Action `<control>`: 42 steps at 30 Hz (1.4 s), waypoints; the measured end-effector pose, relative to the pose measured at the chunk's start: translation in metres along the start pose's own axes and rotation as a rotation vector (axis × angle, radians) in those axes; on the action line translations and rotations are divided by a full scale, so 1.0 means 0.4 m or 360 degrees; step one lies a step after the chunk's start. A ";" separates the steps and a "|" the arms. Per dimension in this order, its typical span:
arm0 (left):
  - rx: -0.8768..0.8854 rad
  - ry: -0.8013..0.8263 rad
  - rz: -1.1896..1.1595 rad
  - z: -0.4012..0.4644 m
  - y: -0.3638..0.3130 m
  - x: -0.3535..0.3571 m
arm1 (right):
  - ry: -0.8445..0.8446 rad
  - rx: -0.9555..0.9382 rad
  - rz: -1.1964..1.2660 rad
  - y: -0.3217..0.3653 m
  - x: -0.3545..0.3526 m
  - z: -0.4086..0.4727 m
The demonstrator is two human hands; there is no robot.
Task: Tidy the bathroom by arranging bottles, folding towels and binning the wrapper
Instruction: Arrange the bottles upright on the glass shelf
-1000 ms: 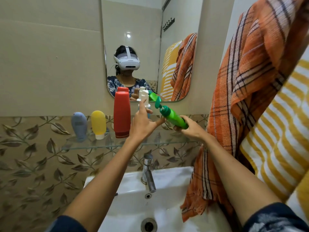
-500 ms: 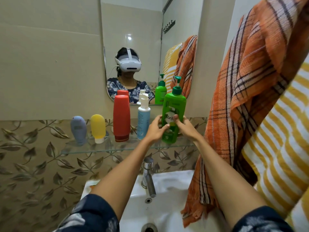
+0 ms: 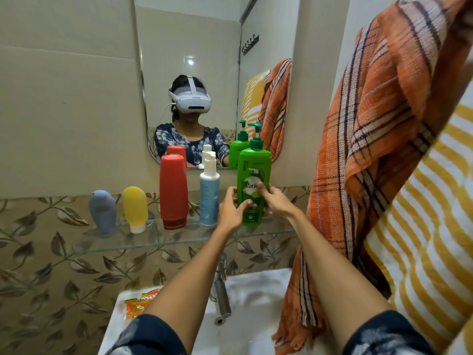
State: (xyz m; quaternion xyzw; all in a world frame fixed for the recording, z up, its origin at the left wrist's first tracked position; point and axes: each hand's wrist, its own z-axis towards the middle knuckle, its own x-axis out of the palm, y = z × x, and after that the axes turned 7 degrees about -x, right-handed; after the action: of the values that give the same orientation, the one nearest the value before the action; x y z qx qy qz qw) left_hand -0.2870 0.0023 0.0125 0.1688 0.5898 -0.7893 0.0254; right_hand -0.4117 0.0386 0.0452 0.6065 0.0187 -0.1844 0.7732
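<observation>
A green pump bottle (image 3: 254,170) stands upright on the glass shelf (image 3: 158,242), rightmost in a row. My left hand (image 3: 230,210) curls round its lower left side and my right hand (image 3: 275,199) grips its right side, thumb on the label. To its left stand a light blue pump bottle (image 3: 209,193), a tall red bottle (image 3: 173,190), a yellow tube (image 3: 135,208) and a grey-blue tube (image 3: 102,212). An orange checked towel (image 3: 371,139) and a yellow striped towel (image 3: 422,226) hang at the right. An orange wrapper (image 3: 139,302) lies on the sink's left rim.
A white sink (image 3: 256,290) with a steel tap (image 3: 221,290) sits below the shelf. A mirror (image 3: 192,47) hangs above the bottles and reflects them and a person wearing a headset. The tiled wall is at the left.
A second ago my right hand held the green bottle tilted in the air while my left touched the blue one. The green bottle now stands on the shelf with both hands around it.
</observation>
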 end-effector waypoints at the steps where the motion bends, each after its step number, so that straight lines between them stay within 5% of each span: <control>1: -0.0008 -0.0002 0.0012 0.001 0.000 0.002 | 0.0003 0.0009 -0.0001 -0.002 -0.001 0.003; 15: -0.0185 -0.0169 0.0004 -0.044 -0.060 0.029 | 0.0016 -0.0075 -0.0327 0.036 -0.020 -0.006; 29: 0.0071 -0.0182 0.0013 -0.167 -0.177 0.011 | -0.0051 -0.0073 -0.0581 0.132 -0.074 -0.082; 36: 0.0211 -0.0088 -0.0038 -0.248 -0.227 -0.012 | -0.0218 -0.0336 -0.0611 0.211 -0.113 -0.200; 42: 0.0198 0.0010 -0.0145 -0.333 -0.255 -0.032 | -0.0335 -0.0646 -0.1814 0.276 -0.150 -0.331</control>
State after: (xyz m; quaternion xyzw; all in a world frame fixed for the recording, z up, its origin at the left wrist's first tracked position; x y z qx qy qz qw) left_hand -0.2679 0.1564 0.0773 0.1455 0.5467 -0.8243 -0.0231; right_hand -0.4079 0.2011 0.1285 0.3201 0.2984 -0.6206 0.6507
